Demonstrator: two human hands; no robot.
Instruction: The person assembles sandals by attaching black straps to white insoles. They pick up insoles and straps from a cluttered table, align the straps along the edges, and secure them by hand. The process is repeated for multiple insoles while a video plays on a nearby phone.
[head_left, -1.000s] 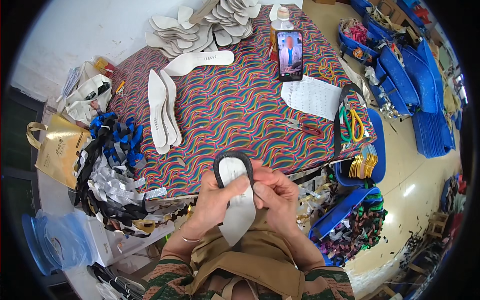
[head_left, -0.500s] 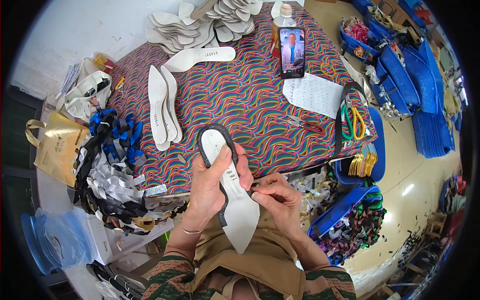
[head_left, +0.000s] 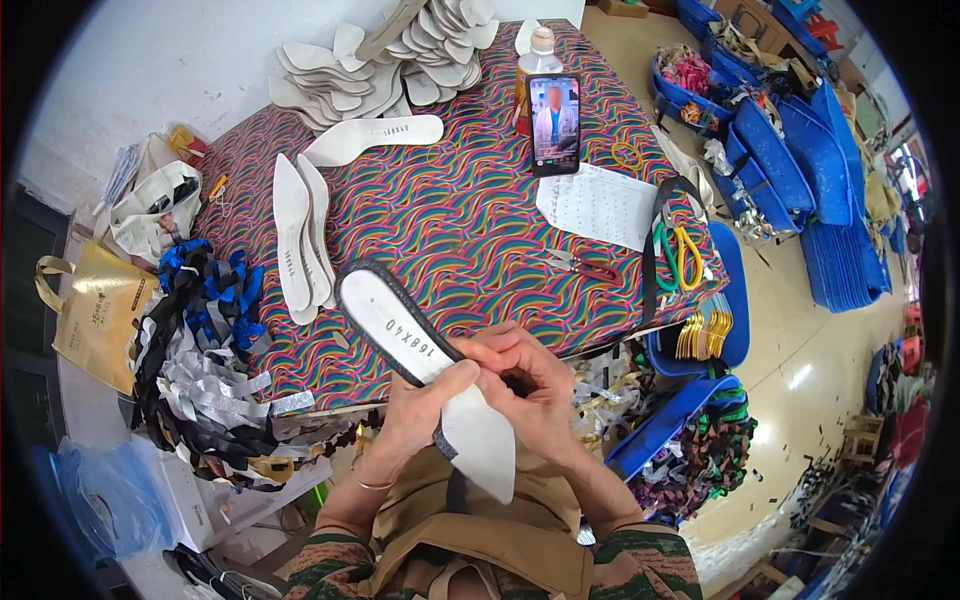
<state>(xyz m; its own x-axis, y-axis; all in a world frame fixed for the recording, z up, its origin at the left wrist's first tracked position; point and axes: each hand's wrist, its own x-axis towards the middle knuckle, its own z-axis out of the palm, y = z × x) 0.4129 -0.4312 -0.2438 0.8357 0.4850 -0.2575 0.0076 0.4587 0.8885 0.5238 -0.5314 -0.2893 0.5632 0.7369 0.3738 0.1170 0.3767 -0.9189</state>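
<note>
A white shoe insole (head_left: 480, 425) is tilted in front of me, heel up to the left and pointed toe down toward my apron. A black glittery strip (head_left: 372, 340) runs round the heel's edge, and one end of it shows on the left side near the toe. My left hand (head_left: 410, 415) is closed round the insole's middle, thumb lying on its white face. At the right edge, my right hand (head_left: 530, 385) pinches the strip against the insole; its fingertips partly hide the strip there. Another dark strip (head_left: 456, 490) hangs below the insole.
On the patterned tablecloth (head_left: 460, 230) lie several insoles (head_left: 292, 230), a large insole pile (head_left: 430, 50), a phone (head_left: 555, 125) against a bottle (head_left: 541, 55), paper (head_left: 600, 208), red-handled snips (head_left: 590, 268) and scissors (head_left: 688, 258). Strip bundles (head_left: 205, 365) hang left; blue bins (head_left: 740, 340) stand right.
The insole has turned so its heel points further left. My right hand has moved up along its edge, and my left hand has shifted lower. The view has moved slightly.
</note>
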